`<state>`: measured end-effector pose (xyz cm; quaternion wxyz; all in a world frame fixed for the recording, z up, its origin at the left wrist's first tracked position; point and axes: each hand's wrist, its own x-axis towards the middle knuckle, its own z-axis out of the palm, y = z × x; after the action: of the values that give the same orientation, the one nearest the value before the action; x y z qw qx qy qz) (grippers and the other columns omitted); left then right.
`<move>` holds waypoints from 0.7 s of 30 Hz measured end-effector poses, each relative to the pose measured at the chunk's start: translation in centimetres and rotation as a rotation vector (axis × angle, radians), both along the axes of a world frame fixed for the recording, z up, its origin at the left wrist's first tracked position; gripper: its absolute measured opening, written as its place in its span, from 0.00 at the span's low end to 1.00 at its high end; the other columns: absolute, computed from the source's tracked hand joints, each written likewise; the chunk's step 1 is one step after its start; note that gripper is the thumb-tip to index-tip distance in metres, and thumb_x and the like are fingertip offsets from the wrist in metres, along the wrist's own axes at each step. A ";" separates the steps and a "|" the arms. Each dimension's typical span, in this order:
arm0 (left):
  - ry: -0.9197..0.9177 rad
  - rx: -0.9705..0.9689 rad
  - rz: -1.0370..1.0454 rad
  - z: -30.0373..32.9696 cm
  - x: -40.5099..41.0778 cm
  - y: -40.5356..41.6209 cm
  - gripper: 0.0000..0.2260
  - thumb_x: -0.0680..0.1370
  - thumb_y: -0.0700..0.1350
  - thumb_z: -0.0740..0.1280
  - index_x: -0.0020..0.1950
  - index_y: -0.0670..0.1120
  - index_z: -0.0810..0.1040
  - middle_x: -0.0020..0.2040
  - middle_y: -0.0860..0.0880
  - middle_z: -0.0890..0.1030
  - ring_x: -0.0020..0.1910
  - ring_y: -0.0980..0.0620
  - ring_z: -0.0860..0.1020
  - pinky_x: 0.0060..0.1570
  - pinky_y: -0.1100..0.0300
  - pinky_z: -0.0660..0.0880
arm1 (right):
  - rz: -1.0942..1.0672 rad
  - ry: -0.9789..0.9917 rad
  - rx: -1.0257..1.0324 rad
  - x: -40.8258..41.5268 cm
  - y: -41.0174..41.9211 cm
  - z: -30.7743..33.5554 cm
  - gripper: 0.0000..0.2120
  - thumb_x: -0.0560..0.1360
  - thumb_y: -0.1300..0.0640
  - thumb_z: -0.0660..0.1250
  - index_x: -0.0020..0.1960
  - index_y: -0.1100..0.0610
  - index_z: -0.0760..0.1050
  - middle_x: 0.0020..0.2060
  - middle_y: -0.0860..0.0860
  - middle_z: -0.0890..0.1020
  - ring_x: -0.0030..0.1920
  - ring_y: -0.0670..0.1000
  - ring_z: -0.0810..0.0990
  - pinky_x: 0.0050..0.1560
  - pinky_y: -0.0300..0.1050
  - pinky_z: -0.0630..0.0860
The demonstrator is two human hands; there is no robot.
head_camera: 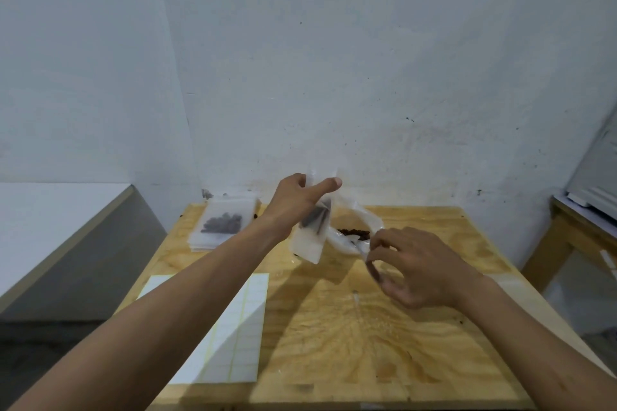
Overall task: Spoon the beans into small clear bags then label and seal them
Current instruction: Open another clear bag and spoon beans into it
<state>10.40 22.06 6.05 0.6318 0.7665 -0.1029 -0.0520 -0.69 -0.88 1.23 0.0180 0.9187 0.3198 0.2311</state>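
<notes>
My left hand (297, 200) holds a small clear bag (312, 233) up by its top edge, above the wooden table (334, 327); a few dark beans show inside it, blurred. Just to its right stands a larger open plastic bag of dark beans (355, 232). My right hand (410, 264) pinches the handle of a clear plastic spoon (359, 245) at the front rim of that bean bag. A sheet of white labels (233, 327) lies flat at the table's front left.
A stack of small clear bags (222, 225) lies at the table's back left, the top one with beans in it. A white wall stands close behind. A grey counter (66, 237) is on the left, a wooden stand (574, 233) on the right.
</notes>
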 end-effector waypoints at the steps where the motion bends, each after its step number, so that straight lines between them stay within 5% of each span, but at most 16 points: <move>1: 0.020 -0.037 -0.004 -0.1 0.2 -0.2 0.18 0.75 0.57 0.75 0.39 0.48 0.71 0.38 0.53 0.71 0.34 0.60 0.72 0.35 0.62 0.65 | -0.020 0.080 -0.035 0.0 -0.1 0.2 0.16 0.66 0.50 0.67 0.53 0.48 0.82 0.54 0.45 0.80 0.43 0.46 0.77 0.45 0.38 0.67; 3: 0.046 -0.098 0.000 0.0 0.3 -0.8 0.22 0.73 0.59 0.76 0.52 0.42 0.77 0.50 0.50 0.75 0.45 0.55 0.74 0.45 0.58 0.70 | -0.098 0.228 -0.017 0.0 0.0 0.9 0.26 0.65 0.48 0.62 0.61 0.48 0.80 0.63 0.44 0.77 0.52 0.46 0.77 0.51 0.39 0.69; 5: 0.074 -0.137 0.022 0.4 -0.1 -1.4 0.28 0.72 0.59 0.76 0.61 0.41 0.76 0.55 0.49 0.76 0.51 0.52 0.75 0.48 0.55 0.71 | -0.165 0.354 0.226 0.0 0.6 1.7 0.27 0.67 0.45 0.60 0.66 0.47 0.78 0.64 0.41 0.76 0.58 0.44 0.77 0.57 0.39 0.72; 9: 0.054 -0.160 0.039 1.2 -1.3 -3.2 0.33 0.70 0.62 0.77 0.66 0.44 0.73 0.59 0.50 0.78 0.56 0.51 0.76 0.49 0.57 0.70 | -0.230 0.610 0.882 -0.1 3.8 3.4 0.20 0.72 0.37 0.67 0.60 0.44 0.81 0.52 0.42 0.85 0.53 0.43 0.83 0.56 0.42 0.80; 11: 0.026 -0.176 0.050 1.3 -2.0 -3.7 0.34 0.69 0.63 0.78 0.65 0.45 0.73 0.55 0.53 0.78 0.51 0.56 0.77 0.43 0.61 0.70 | -0.291 0.615 0.975 0.2 4.8 3.5 0.13 0.74 0.42 0.72 0.54 0.48 0.83 0.48 0.45 0.87 0.50 0.44 0.85 0.54 0.48 0.82; 13: 0.010 -0.212 0.075 1.4 -2.3 -3.8 0.35 0.68 0.64 0.78 0.66 0.45 0.73 0.57 0.52 0.78 0.54 0.53 0.77 0.47 0.59 0.71 | -0.348 0.610 1.069 0.4 5.0 3.6 0.05 0.76 0.52 0.73 0.50 0.52 0.85 0.45 0.48 0.88 0.47 0.48 0.86 0.52 0.51 0.82; 15: -0.005 -0.245 0.102 1.5 -2.1 -3.3 0.30 0.72 0.63 0.76 0.65 0.46 0.76 0.57 0.50 0.79 0.54 0.52 0.78 0.50 0.57 0.72 | -0.342 0.691 1.206 0.5 4.6 4.0 0.03 0.76 0.59 0.74 0.49 0.55 0.86 0.44 0.51 0.89 0.45 0.50 0.87 0.50 0.49 0.80; 18: 0.017 -0.305 0.104 1.7 -1.7 -2.3 0.13 0.79 0.55 0.72 0.55 0.47 0.83 0.48 0.54 0.82 0.43 0.60 0.80 0.42 0.64 0.74 | -0.318 0.835 1.294 0.4 4.3 4.5 0.05 0.75 0.61 0.74 0.50 0.60 0.85 0.46 0.55 0.89 0.46 0.53 0.87 0.49 0.48 0.80; 21: 0.060 -0.345 0.111 1.5 -1.3 -1.9 0.05 0.79 0.49 0.74 0.47 0.48 0.85 0.49 0.54 0.85 0.51 0.54 0.82 0.51 0.59 0.78 | -0.313 0.831 1.305 0.4 4.5 4.8 0.07 0.75 0.60 0.75 0.52 0.60 0.85 0.46 0.55 0.89 0.45 0.53 0.87 0.48 0.47 0.82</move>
<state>9.06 20.20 7.52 0.7587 0.6493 -0.0490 -0.0214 -0.32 3.57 6.05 -0.6135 0.7890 -0.0330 0.0045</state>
